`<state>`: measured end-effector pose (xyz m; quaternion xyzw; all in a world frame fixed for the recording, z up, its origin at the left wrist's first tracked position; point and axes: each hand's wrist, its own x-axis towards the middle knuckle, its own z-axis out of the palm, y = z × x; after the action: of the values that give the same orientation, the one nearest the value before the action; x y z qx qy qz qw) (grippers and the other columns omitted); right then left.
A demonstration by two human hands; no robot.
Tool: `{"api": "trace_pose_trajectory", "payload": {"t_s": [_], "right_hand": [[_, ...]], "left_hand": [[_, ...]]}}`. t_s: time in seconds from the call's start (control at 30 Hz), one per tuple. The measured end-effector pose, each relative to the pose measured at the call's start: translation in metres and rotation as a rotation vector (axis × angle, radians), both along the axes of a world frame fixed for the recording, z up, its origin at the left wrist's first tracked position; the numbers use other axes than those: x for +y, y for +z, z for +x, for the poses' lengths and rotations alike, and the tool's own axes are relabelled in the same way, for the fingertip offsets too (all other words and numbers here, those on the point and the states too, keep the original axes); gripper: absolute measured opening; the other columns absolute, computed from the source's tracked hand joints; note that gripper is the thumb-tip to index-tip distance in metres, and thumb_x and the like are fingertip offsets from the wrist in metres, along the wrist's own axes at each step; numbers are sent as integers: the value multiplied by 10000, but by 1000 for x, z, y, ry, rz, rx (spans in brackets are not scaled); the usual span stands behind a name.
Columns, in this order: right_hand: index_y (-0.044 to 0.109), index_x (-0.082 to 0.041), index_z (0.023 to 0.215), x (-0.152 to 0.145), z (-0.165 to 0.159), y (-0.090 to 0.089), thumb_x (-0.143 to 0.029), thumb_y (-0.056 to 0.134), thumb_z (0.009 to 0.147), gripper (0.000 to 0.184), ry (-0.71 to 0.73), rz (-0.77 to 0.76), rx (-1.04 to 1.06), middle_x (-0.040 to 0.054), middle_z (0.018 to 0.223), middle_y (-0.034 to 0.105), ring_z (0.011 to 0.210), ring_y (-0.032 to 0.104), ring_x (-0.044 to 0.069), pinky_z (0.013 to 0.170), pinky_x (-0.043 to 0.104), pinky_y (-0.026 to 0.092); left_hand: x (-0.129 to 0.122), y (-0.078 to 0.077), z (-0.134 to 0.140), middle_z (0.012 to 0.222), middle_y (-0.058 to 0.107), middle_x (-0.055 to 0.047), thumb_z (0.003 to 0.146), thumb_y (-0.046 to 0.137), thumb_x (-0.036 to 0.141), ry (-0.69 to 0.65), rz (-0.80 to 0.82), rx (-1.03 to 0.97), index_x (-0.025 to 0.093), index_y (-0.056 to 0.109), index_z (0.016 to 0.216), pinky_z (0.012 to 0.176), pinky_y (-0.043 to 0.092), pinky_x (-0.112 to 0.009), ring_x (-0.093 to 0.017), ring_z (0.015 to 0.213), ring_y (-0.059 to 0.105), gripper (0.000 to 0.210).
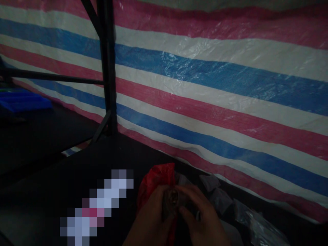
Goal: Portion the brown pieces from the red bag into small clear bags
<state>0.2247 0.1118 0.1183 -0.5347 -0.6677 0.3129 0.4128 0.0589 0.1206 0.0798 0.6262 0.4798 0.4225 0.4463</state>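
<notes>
Both of my hands are together at the lower middle of the dim picture. Between them is a small round part (174, 197) with a brassy, ring-like end facing me; its exact kind is too dark to make out. My left hand (153, 210) closes around its left side. From the right, the fingers and thumb of my right hand (201, 212) are bent onto the same part. Just behind my left hand lies a crumpled red plastic bag (156, 176), partly covered by the fingers.
Several small clear plastic bags (221, 200) lie right of my hands on the black tabletop (123, 150). A pixelated bright strip (102, 205) covers something at left. Beyond stand a black metal post (109, 82), a striped plastic sheet (217, 82) and a blue tray (28, 102).
</notes>
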Motion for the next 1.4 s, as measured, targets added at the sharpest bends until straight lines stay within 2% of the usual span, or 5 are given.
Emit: {"api": "trace_pose_trajectory", "payload": {"t_s": [0.53,0.8,0.97,1.13,1.4], "right_hand": [[749,-401,1295,0,-1,-4,-27,497,908,594,-39,345,-192,34,1338,675,1194,706,160,999,242,590],[753,-282,1282,6,-24,-17,-114,551,904,460,-126,12,-119,78,1381,696,1314,651,260,1146,410,514],[761,-262,1280,10,-34,-34,-106,612,853,479,-41,-100,-148,100,1403,699,1355,616,321,1191,493,450],[757,-292,1204,0,-28,-12,-130,649,822,429,-20,-90,-34,43,1315,736,1264,667,251,1123,376,490],[739,-224,941,-5,-28,1,-183,703,806,145,94,-258,87,0,885,773,839,716,187,761,248,534]], "left_hand": [[1,1,14,1344,723,-104,897,651,457,16,-124,-219,244,601,1282,1085,534,-393,-284,1256,685,443],[6,-2,-14,1207,755,-107,778,708,473,260,-115,-169,236,640,1163,1011,585,-435,-322,1140,721,457],[10,-25,-26,1254,684,-121,803,726,417,306,7,-118,247,633,1182,1037,564,-477,-337,1199,662,425],[8,-45,-20,1238,613,-153,776,734,494,358,106,-80,216,581,1238,980,576,-534,-368,1159,633,561],[-7,-12,-8,1196,683,-147,845,629,585,328,179,-5,249,658,1255,1002,569,-492,-364,1153,635,531]]}}
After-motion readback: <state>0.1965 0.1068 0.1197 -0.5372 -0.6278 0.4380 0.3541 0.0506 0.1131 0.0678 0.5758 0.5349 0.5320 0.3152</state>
